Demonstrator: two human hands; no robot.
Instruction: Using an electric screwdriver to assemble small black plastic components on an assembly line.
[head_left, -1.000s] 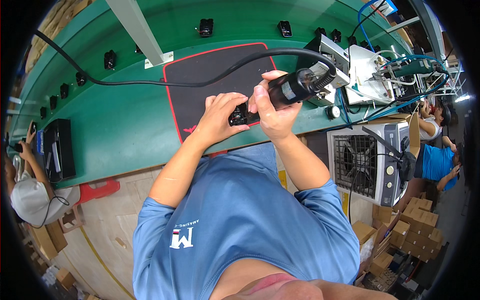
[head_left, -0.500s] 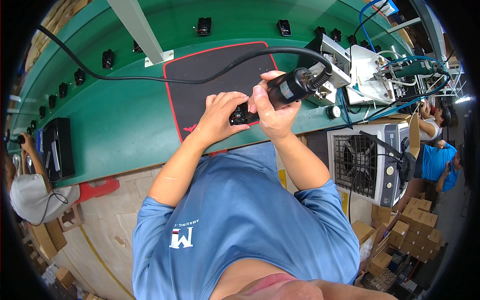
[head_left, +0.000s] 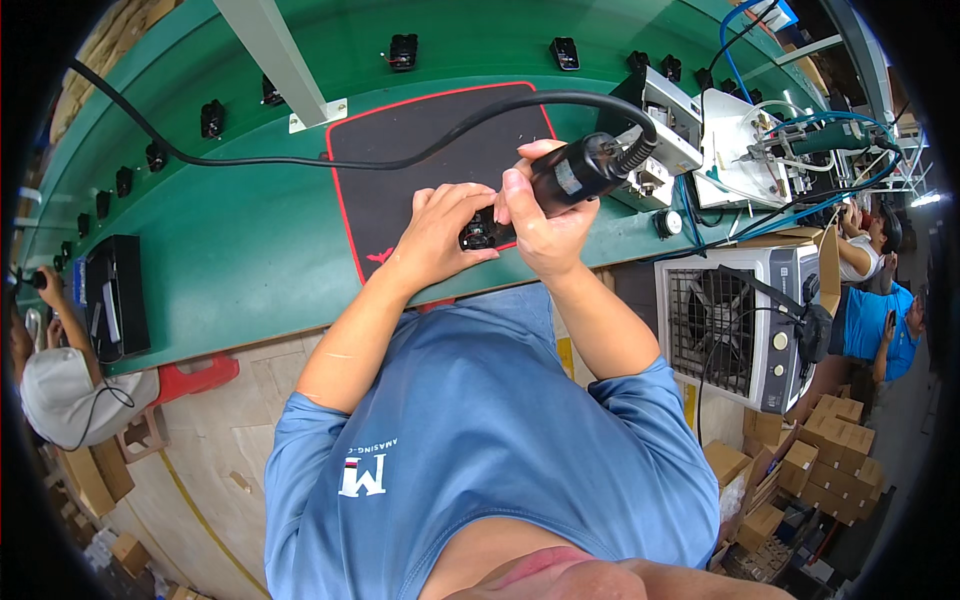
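My right hand (head_left: 550, 222) is wrapped round a black corded electric screwdriver (head_left: 575, 178), held tilted with its cable end up and to the right. Its lower end points down beside my left hand (head_left: 436, 234) and is partly hidden by my fingers; the tip does not show. Between the thumb and fingers of that left hand sits a small black housing (head_left: 478, 235) with wiring inside, gripped against a black mat (head_left: 400, 150) with a red border. Both hands are close together near the table's front edge.
Similar black housings (head_left: 403, 52) stand in a row along a green strip behind the table. A thick black cable (head_left: 300, 160) crosses above the mat. A metal post (head_left: 280, 60) rises at the back, machinery (head_left: 735, 150) stands at right, and a person in a cap (head_left: 65, 390) works at left.
The row of black housings at the back has shifted slightly to the left. My right hand and the screwdriver have moved very slightly left; the left hand holds its place.
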